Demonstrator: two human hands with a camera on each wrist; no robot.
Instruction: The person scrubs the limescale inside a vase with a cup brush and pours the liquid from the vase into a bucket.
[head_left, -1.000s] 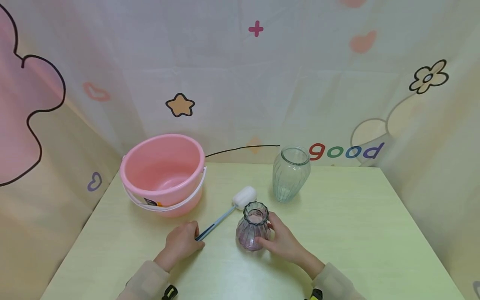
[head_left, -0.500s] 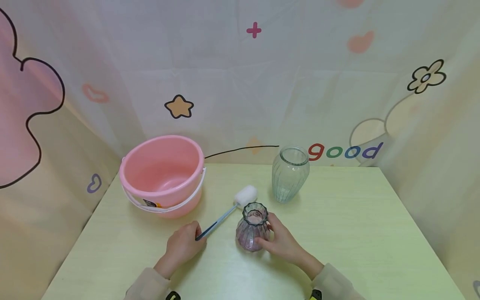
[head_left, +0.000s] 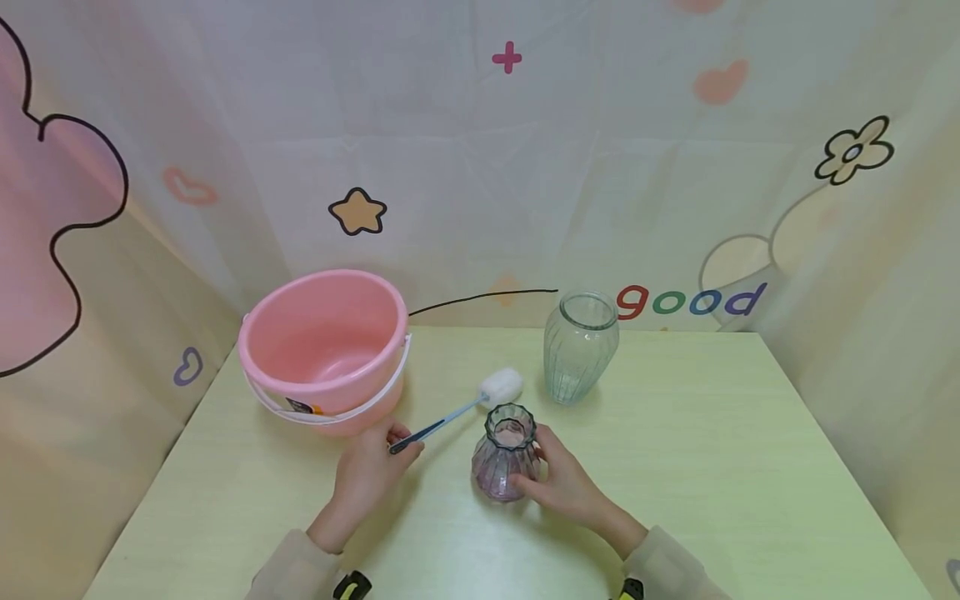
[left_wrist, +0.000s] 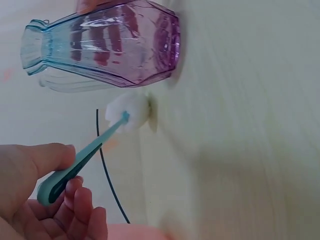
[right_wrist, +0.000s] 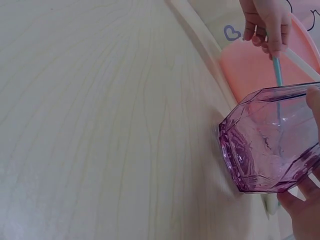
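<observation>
A cup brush with a white sponge head (head_left: 501,387) and a slim blue-green handle (left_wrist: 84,156) points away to the right. My left hand (head_left: 371,468) pinches the handle's end between thumb and fingers. Right of it, my right hand (head_left: 567,485) holds a small fluted glass vase (head_left: 495,468), bluish at its scalloped rim and purple toward the base. The vase stands upright, fingers behind it and thumb on the near side. In the head view the sponge head shows just behind the vase's rim. Through the glass, the right wrist view shows part of the brush handle.
A pink bucket (head_left: 255,354) with a white handle stands at the back left, close to my left hand. Farther back on the right is a taller clear glass vase (head_left: 581,362). The pale wooden table (head_left: 712,450) ends at a printed curtain (head_left: 465,167).
My left hand has moved slightly forward and lifted the handle end. The sponge head has shifted back and to the right. The right hand and small vase stay in place.
</observation>
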